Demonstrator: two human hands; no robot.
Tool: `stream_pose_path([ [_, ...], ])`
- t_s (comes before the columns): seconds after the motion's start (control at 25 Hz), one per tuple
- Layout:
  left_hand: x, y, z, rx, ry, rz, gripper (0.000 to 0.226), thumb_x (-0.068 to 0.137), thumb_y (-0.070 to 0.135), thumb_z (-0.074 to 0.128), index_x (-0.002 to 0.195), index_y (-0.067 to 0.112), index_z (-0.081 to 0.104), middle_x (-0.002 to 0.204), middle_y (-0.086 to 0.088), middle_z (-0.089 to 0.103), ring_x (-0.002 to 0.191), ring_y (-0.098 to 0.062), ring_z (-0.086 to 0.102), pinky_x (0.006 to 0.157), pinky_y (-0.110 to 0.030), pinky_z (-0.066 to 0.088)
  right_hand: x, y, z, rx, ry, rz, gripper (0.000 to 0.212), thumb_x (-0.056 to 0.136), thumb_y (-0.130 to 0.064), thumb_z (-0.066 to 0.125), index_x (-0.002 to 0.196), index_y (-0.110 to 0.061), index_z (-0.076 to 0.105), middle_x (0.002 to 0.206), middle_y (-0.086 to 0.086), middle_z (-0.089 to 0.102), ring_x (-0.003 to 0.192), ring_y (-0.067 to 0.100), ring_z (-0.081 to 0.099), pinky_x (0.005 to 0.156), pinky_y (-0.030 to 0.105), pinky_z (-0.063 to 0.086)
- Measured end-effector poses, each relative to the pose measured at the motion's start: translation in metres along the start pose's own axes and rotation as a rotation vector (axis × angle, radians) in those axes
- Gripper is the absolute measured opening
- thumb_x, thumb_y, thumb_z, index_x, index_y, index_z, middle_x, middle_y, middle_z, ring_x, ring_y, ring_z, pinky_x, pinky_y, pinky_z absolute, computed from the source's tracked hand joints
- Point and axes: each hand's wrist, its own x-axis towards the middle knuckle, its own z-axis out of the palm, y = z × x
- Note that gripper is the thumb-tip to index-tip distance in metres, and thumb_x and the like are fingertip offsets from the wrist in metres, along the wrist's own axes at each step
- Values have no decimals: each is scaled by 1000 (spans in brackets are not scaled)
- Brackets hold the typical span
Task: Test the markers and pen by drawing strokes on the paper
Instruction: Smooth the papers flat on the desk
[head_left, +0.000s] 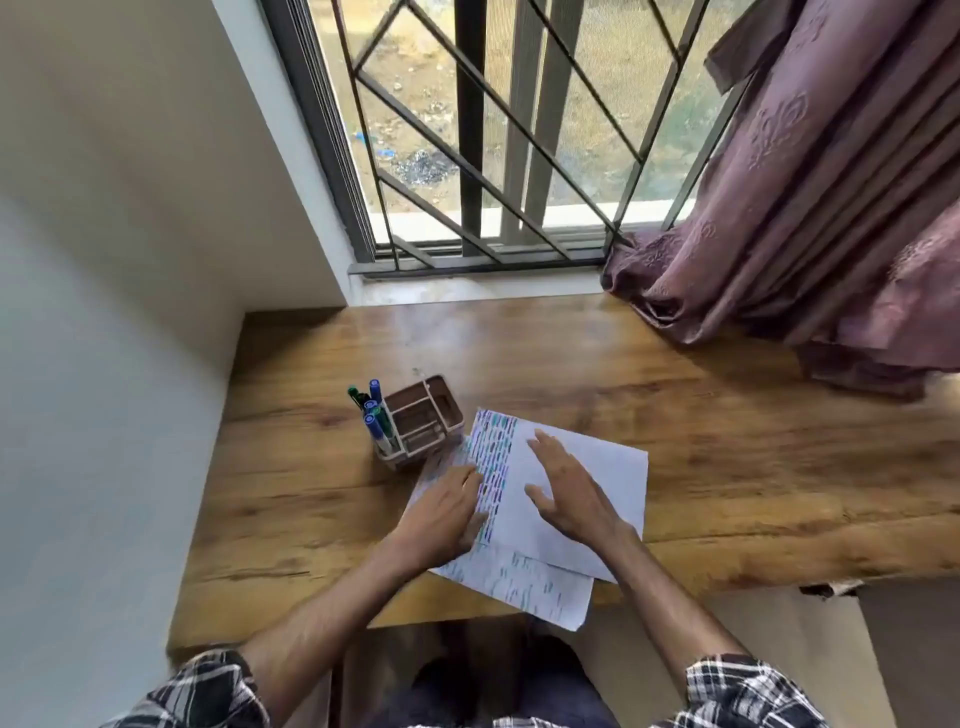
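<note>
My left hand (447, 512) rested with straight fingers on the stroke-marked left edge of the paper (597, 467). My right hand (566, 488) was spread open over the sheet, holding nothing. The markers (375, 415) stood in the holder (421, 421) just beside the paper.

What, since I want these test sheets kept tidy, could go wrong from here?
The lower sheet overhangs the front edge of the desk, so a forearm might crease it or drag it off. The left hand rests its fingers at the ink strokes on the top sheet; if wet, they may smear.
</note>
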Motion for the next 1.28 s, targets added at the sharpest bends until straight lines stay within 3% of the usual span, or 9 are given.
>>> stream_pose_path([
  [0.08,-8,-8,25,-14,18,-46,70,101,50,37,147,-3,42,155,-22,41,145,-36,39,119,-46,34,1,10,20,-106,-24,-62,80,100,-46,58,165,-15,20,175,4,7,162,22,5,130,48,12],
  [0.16,-18,-14,53,10,59,-67,76,104,54,36,156,-2,31,166,-21,21,155,-33,20,123,-47,26,-1,17,44,-250,-65,-96,89,98,-67,42,166,-19,11,175,0,-6,161,21,-9,129,47,-1],
  [0.32,-9,-14,85,-51,188,-46,73,104,41,49,159,1,23,169,-18,8,158,-31,7,124,-51,20,1,37,77,-364,0,-166,89,100,-71,30,166,-23,-5,174,0,-14,161,20,-15,129,53,-6],
  [0.52,6,-14,94,-80,287,-74,73,101,37,57,158,5,26,170,-14,10,158,-29,9,125,-50,21,24,56,71,-374,94,-235,88,100,-68,35,166,-19,2,176,3,-3,162,20,-4,129,54,4],
  [0.72,30,-19,96,-112,325,-143,70,102,44,52,159,13,25,171,-6,7,158,-21,9,127,-39,14,53,69,61,-376,127,-248,87,100,-66,35,166,-17,8,175,3,3,162,19,2,128,55,9],
  [0.92,61,-27,92,-53,396,-170,60,100,48,47,149,13,42,165,-8,26,147,-26,34,118,-39,27,59,72,63,-408,186,-281,85,100,-66,35,165,-15,17,174,5,12,161,20,10,127,57,15],
  [1.04,71,-28,88,-50,445,-172,50,99,43,50,140,15,49,160,-6,34,137,-23,41,113,-36,29,60,72,62,-401,177,-278,86,100,-67,32,166,-16,14,175,3,9,162,18,7,128,56,12],
  [1.28,73,-29,97,-13,474,-174,48,98,45,45,138,20,50,153,0,42,133,-19,38,111,-37,28,59,72,64,-420,150,-271,86,99,-69,25,167,-19,6,175,-1,0,162,14,-1,129,54,6],
])
